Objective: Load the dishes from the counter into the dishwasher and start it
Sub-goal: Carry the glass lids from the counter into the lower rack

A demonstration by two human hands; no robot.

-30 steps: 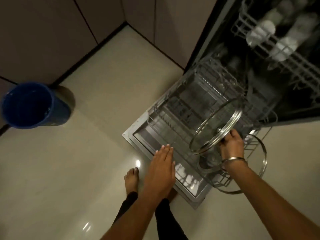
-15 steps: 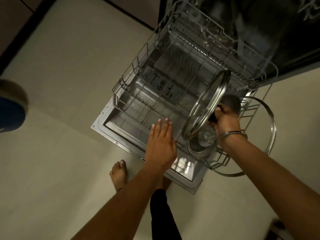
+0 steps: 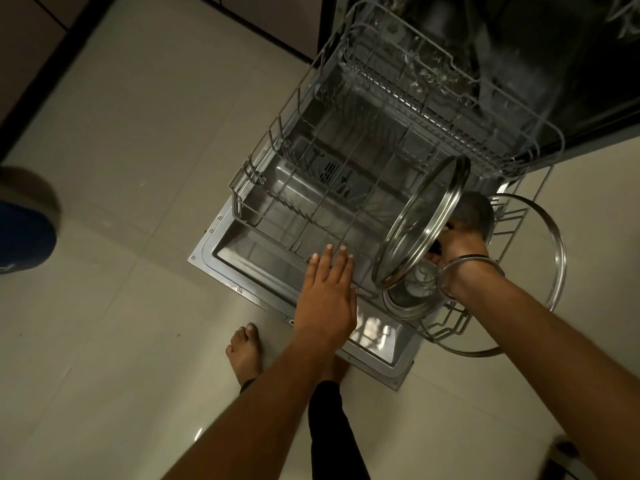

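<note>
Nearest the camera, the left hand is held flat, palm down, its fingers straight and together, over the near edge of the lower rack. Nothing is held by it. Whether the fingertips touch the wire cannot be told; the hand is probably kept there to steady the pulled-out rack.

Just to its right, the right hand is curled round the dark knob of a glass lid, a bangle hanging at the wrist. The lid is gripped by the knob so that the glass can be stood on edge between the tines. It is held nearly upright over the rack's near right corner, its knob side turned to the right and its underside towards the rack's open middle. The disc's long axis is tilted, running from low and near to high and far.

Directly below the lid, a small steel bowl sits in the same corner. A larger lid is stood on edge at the rack's right side, its rim overhanging the rack. A round steel vessel is seen just behind the right hand.

The rest of the rack is seen bare, above the open dishwasher door. Loading is judged to be at an early stage.
</note>
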